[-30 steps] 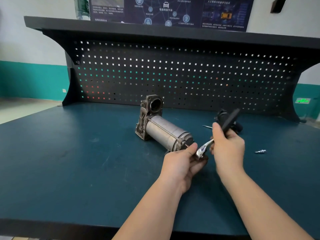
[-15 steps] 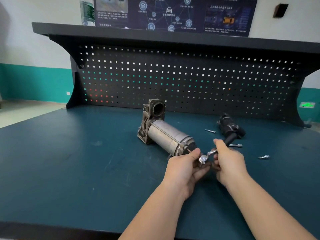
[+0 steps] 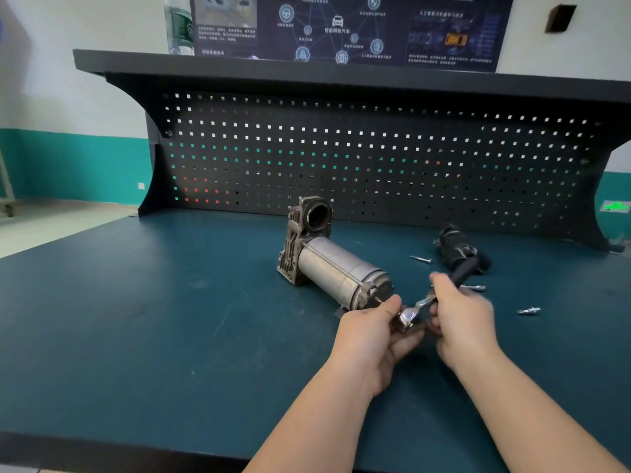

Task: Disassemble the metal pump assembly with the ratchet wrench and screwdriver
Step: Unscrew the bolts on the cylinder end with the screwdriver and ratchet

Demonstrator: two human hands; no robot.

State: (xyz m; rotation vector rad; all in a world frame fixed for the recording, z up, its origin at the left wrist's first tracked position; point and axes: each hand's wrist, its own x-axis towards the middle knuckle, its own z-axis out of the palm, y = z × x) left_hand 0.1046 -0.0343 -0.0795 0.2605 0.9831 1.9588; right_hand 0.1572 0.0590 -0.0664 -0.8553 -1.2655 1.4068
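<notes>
The metal pump assembly (image 3: 336,264) lies on its side on the blue bench, its cast housing with a round opening toward the pegboard and its cylinder end toward me. My right hand (image 3: 461,319) grips the black handle of the ratchet wrench (image 3: 418,307). The wrench's chrome head sits just in front of the cylinder's near end. My left hand (image 3: 372,332) pinches that chrome head between thumb and fingers. What lies under the head is hidden by my fingers.
A black detached part (image 3: 456,249) lies right of the pump. Loose bolts (image 3: 420,259) (image 3: 528,311) (image 3: 476,287) lie scattered on the bench (image 3: 153,319) around it. The dark pegboard (image 3: 341,158) with its shelf closes off the back. A bottle (image 3: 178,25) stands on the shelf.
My right hand has swung the wrench handle down from raised to low, pointing right and away. The left hand has stayed on the wrench head by the pump's end.
</notes>
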